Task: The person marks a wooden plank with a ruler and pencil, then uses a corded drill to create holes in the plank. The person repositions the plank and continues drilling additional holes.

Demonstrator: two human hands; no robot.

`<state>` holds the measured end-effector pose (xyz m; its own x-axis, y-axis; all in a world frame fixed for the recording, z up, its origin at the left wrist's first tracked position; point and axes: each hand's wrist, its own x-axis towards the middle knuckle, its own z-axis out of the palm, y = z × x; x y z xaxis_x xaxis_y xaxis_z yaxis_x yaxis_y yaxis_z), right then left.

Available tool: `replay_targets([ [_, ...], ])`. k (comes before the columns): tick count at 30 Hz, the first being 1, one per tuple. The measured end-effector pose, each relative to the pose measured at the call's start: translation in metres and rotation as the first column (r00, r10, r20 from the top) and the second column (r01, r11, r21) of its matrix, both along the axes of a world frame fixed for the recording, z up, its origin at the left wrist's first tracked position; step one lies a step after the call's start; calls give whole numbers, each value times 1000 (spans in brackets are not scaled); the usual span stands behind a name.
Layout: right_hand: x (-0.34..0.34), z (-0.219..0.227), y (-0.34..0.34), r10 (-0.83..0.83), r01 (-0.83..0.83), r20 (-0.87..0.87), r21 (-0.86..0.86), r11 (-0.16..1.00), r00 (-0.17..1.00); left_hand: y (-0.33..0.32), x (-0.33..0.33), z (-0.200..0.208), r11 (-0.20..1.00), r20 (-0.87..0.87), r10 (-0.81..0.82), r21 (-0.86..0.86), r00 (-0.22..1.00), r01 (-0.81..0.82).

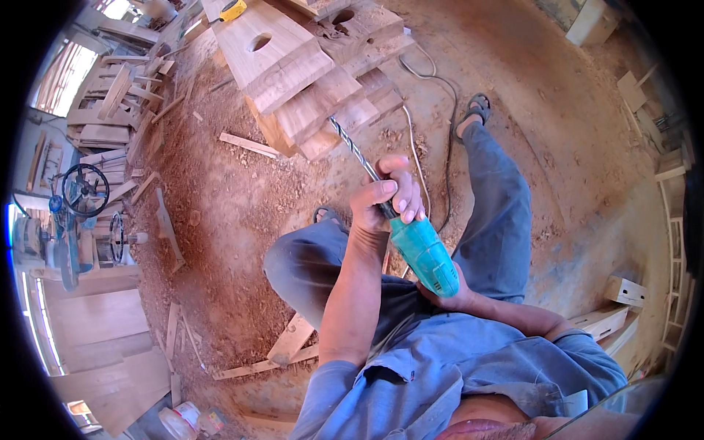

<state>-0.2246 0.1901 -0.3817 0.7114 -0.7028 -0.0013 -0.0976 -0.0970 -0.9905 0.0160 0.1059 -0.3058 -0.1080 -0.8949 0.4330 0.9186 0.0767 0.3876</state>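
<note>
A teal electric drill (425, 253) is held in front of my body, pointing up and to the left. My left hand (383, 194) is closed around its front end, by the black chuck. At the rear, my right hand (456, 293) grips the drill from below, its fingers mostly hidden by the body. A long spiral drill bit (352, 149) extends from the chuck. Its tip overlaps the end of a stack of thick wooden boards (293, 73); whether it touches the wood I cannot tell. An oval hole shows in the top board.
A yellow tape measure (232, 9) lies on the boards. Cables (449, 147) trail over the dusty floor, near my sandalled foot (478, 110). A wood strip (249, 144) lies left of the stack. A machine with a handwheel (85, 191) and piled timber line the left side.
</note>
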Motion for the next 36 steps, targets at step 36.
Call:
replay_targets([
  [36, -8, 35, -8, -38, 37, 11, 125, 991, 999, -1, -10, 9, 994, 5, 97, 45, 995, -97],
])
